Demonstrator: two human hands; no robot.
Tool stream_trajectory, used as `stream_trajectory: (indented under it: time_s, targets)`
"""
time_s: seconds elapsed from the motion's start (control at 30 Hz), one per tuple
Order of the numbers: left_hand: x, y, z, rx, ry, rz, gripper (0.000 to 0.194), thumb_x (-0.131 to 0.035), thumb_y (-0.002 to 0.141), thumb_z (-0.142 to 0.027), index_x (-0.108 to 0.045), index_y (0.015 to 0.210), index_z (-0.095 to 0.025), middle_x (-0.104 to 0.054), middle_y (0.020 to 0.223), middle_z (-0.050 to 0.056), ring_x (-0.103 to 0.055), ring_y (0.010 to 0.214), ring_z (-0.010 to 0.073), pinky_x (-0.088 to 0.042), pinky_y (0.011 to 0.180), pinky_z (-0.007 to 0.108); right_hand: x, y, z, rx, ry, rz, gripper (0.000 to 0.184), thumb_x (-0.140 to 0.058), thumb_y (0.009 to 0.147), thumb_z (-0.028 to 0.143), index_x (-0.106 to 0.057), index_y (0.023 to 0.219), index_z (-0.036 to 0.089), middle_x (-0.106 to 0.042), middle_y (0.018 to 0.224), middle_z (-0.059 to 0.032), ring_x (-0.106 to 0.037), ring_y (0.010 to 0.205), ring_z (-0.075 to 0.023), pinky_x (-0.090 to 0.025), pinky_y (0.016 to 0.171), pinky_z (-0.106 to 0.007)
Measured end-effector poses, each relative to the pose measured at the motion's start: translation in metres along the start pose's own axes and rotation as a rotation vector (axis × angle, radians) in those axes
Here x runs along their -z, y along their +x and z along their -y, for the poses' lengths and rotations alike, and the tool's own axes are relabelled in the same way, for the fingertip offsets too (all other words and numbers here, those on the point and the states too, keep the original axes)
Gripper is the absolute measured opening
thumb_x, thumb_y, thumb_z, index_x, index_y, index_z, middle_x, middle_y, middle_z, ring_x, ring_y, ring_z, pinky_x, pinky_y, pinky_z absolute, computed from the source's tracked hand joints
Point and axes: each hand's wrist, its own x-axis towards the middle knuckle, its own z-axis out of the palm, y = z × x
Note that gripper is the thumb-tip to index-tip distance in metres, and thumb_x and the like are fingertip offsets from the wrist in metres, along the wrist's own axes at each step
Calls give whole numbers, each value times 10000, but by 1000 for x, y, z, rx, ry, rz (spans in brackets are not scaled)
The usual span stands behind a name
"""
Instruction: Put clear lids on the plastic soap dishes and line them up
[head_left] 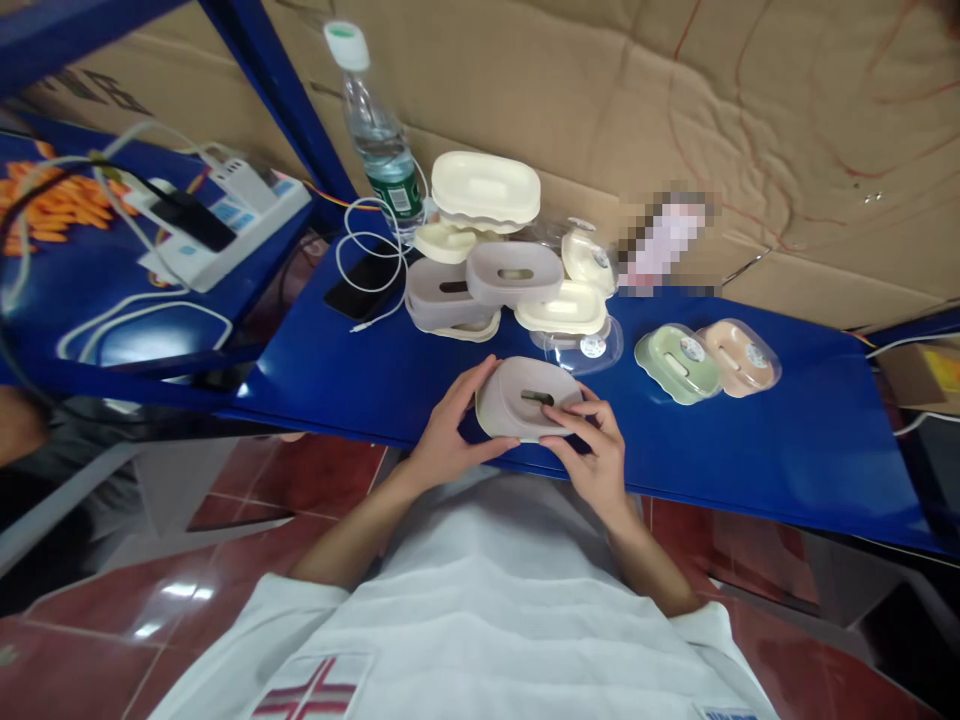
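Observation:
Both hands grip a pale grey oval soap dish [525, 395] with a slot in its middle, held just above the near edge of the blue table [360, 370]. My left hand [450, 430] wraps its left end, thumb underneath. My right hand [589, 450] pinches its right side with fingers over the top. Just behind it lies a pile of similar grey soap dishes [480, 285] and cream soap dishes [487, 188], stacked loosely.
A green dish [677, 362] and a peach dish [739, 355] in clear wrap lie at the right. A water bottle [379, 135], a black phone [367, 285] with white cable, and a power strip [240, 215] sit to the left. Cardboard lines the back.

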Motion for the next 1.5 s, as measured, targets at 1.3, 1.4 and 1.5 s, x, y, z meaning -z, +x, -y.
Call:
stream_trajectory:
  time_s: [1.3, 1.4, 1.5]
  targets:
    - [97, 210, -45, -142, 981, 80, 606, -364, 1168, -457, -532, 1375, 88, -493, 1651, 215, -387, 1610, 354, -272, 1303, 646, 92, -59, -46, -115, -625, -144, 346, -673, 1052, 398, -724, 1368, 264, -562, 1559, -172, -446, 1553, -455, -392, 1201, -797]
    - [93, 214, -43, -175, 990, 85, 678, -223, 1176, -445, -583, 1263, 124, -590, 1530, 198, -476, 1551, 356, -365, 1252, 629, 86, -54, -34, -57, -636, -210, 415, -678, 1048, 344, -670, 1458, 280, -573, 1565, -172, -454, 1547, -442, -390, 1214, -766]
    - [94, 186, -58, -316, 979, 14, 601, -336, 1183, -436, -615, 1254, 91, -631, 1467, 162, -559, 1484, 365, -457, 1197, 625, 67, -38, -17, 92, -555, -11, 523, -678, 1048, 301, -580, 1562, 325, -626, 1542, -132, -519, 1515, -380, -431, 1237, -651]
